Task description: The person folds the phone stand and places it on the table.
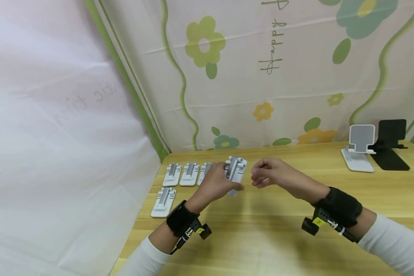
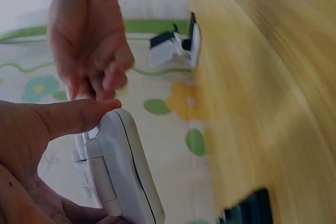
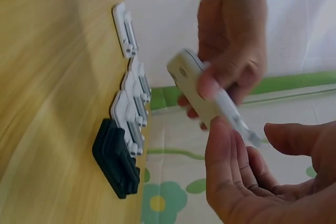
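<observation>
My left hand point(image 1: 216, 181) grips a folded white phone stand point(image 1: 236, 169) by its edges, raised over the table. In the left wrist view, the thumb lies along one end of that stand point(image 2: 126, 166), and its hinge side faces the palm. Close by on the right is my right hand point(image 1: 270, 174), fingers loosely bent and thumb apart. The right wrist view has its fingertips right at the lower end of the held stand point(image 3: 197, 90), with nothing gripped between thumb and fingers.
Several folded white phone stands point(image 1: 189, 174) lie at the table's left, one point(image 1: 163, 202) nearer me. A folded black stand point(image 3: 116, 158) ends the back row, hidden in the head view. Unfolded white point(image 1: 361, 147) and black point(image 1: 392, 143) stands are at back right. A patterned curtain point(image 1: 234, 84) hangs behind.
</observation>
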A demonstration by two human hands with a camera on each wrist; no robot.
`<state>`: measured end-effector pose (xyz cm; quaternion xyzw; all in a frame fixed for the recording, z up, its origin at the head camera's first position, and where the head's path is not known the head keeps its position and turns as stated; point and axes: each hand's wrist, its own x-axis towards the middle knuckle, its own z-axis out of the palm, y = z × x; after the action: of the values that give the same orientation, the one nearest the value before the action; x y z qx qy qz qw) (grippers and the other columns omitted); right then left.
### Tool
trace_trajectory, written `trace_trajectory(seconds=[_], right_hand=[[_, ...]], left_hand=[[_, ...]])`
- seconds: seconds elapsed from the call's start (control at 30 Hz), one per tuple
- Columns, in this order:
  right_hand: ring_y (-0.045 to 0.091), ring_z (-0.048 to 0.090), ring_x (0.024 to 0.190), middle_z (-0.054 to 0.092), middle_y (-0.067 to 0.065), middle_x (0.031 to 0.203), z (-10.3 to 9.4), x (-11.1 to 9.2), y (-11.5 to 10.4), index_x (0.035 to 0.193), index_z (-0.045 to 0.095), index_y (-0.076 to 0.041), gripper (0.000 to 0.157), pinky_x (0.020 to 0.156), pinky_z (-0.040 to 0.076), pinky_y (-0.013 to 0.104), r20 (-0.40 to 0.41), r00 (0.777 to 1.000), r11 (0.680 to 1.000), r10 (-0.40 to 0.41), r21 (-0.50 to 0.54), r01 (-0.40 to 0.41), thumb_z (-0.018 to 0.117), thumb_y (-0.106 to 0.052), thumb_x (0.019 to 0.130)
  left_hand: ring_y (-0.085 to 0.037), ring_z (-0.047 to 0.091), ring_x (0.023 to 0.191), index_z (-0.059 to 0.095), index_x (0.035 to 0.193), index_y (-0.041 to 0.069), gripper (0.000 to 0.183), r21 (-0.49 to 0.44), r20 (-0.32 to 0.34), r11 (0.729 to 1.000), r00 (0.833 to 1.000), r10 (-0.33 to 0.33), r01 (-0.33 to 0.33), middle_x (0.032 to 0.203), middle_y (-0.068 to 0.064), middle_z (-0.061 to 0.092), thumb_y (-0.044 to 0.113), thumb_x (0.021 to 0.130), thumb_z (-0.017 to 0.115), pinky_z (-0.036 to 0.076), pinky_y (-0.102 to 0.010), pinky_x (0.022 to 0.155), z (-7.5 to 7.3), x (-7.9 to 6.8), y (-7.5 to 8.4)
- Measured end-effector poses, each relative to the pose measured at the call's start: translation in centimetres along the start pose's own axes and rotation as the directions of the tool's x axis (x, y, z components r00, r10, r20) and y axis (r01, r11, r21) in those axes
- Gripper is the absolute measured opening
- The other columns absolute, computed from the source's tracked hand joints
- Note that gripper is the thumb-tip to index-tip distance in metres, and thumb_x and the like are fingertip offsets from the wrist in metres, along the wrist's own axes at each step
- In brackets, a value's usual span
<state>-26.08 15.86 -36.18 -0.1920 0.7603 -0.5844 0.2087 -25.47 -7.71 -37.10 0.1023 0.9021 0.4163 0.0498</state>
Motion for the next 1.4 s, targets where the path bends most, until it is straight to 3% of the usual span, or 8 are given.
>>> trace_trajectory(seconds=[0.13, 0.33, 0.53, 0.83, 1.0, 1.23, 1.33, 1.4], right_hand=[[0.023, 0.067, 0.102, 0.061, 0.018, 0.115, -1.2, -0.2, 0.2, 0.129, 0.049, 0.009, 0.035, 0.093, 0.057, 0.035, -0.044, 0.998, 0.996, 0.033, -0.078, -0.037, 0.048, -0.020, 0.110], [0.022, 0.065, 0.105, 0.061, 0.018, 0.119, -2.7, -0.4, 1.4, 0.132, 0.048, 0.007, 0.037, 0.093, 0.056, 0.035, -0.060, 0.996, 0.989, 0.067, -0.126, -0.074, 0.047, -0.022, 0.110], [0.019, 0.065, 0.102, 0.063, 0.019, 0.120, -4.4, -0.4, 2.0, 0.136, 0.045, 0.010, 0.041, 0.090, 0.056, 0.034, -0.139, 0.989, 0.978, 0.044, -0.197, -0.071, 0.045, -0.022, 0.110], [0.025, 0.063, 0.108, 0.059, 0.022, 0.125, -8.7, -1.2, 3.7, 0.139, 0.042, 0.009, 0.045, 0.089, 0.055, 0.034, -0.251, 0.968, 0.939, -0.002, -0.333, -0.084, 0.044, -0.026, 0.111], [0.027, 0.062, 0.108, 0.056, 0.028, 0.128, -11.0, -1.6, 5.2, 0.140, 0.038, 0.012, 0.050, 0.087, 0.055, 0.033, -0.298, 0.954, 0.928, 0.017, -0.350, -0.126, 0.042, -0.029, 0.111], [0.036, 0.060, 0.116, 0.048, 0.036, 0.141, -14.3, -2.3, 6.6, 0.141, 0.040, 0.014, 0.052, 0.089, 0.056, 0.035, -0.360, 0.933, 0.907, 0.028, -0.384, -0.175, 0.036, -0.029, 0.112], [0.045, 0.056, 0.118, 0.048, 0.037, 0.140, -16.0, -2.6, 7.2, 0.140, 0.042, 0.015, 0.053, 0.088, 0.054, 0.044, -0.410, 0.912, 0.866, -0.012, -0.460, -0.196, 0.036, -0.029, 0.111], [0.047, 0.060, 0.105, 0.056, 0.038, 0.124, -17.3, -2.8, 7.7, 0.133, 0.049, 0.017, 0.047, 0.081, 0.053, 0.048, -0.442, 0.891, 0.802, -0.100, -0.566, -0.190, 0.039, -0.023, 0.109]], left_hand=[[-0.019, 0.064, 0.077, 0.066, 0.107, 0.005, 0.049, 0.074, -0.052, 0.996, 0.998, -0.044, 0.048, 0.094, -0.007, 0.066, 0.027, 0.072, 0.092, 0.053, -0.032, 0.063, -1.0, -0.5, -3.1], [-0.016, 0.051, 0.056, 0.057, 0.065, 0.012, 0.038, 0.270, -0.129, 0.949, 0.982, -0.135, 0.166, 0.068, -0.006, 0.060, 0.026, 0.068, 0.092, 0.039, -0.027, 0.048, -2.1, -1.6, -8.2], [-0.025, 0.051, 0.073, 0.048, 0.054, 0.011, 0.054, 0.394, -0.194, 0.886, 0.965, -0.179, 0.243, 0.082, -0.019, 0.059, 0.031, 0.063, 0.096, 0.044, -0.034, 0.063, -2.4, -2.3, -11.5], [-0.035, 0.056, 0.087, 0.046, 0.047, 0.011, 0.057, 0.469, -0.200, 0.837, 0.957, -0.210, 0.282, 0.092, -0.029, 0.060, 0.035, 0.067, 0.094, 0.046, -0.042, 0.073, -2.8, -3.1, -13.8], [-0.048, 0.057, 0.109, 0.053, 0.049, 0.008, 0.052, 0.478, -0.206, 0.830, 0.955, -0.213, 0.288, 0.112, -0.042, 0.060, 0.036, 0.068, 0.092, 0.050, -0.055, 0.091, -3.1, -3.2, -14.3], [-0.055, 0.055, 0.116, 0.045, 0.047, 0.010, 0.058, 0.489, -0.203, 0.827, 0.958, -0.201, 0.277, 0.076, -0.021, 0.063, 0.036, 0.071, 0.092, 0.040, -0.060, 0.105, -3.6, -2.9, -14.5], [-0.052, 0.056, 0.112, 0.045, 0.048, 0.011, 0.059, 0.497, -0.199, 0.825, 0.960, -0.195, 0.271, 0.072, -0.016, 0.060, 0.037, 0.071, 0.092, 0.040, -0.059, 0.103, -3.6, -2.9, -14.6], [-0.050, 0.057, 0.110, 0.044, 0.049, 0.011, 0.060, 0.501, -0.195, 0.823, 0.962, -0.192, 0.266, 0.070, -0.015, 0.060, 0.037, 0.071, 0.093, 0.041, -0.059, 0.102, -3.7, -3.0, -14.6]])
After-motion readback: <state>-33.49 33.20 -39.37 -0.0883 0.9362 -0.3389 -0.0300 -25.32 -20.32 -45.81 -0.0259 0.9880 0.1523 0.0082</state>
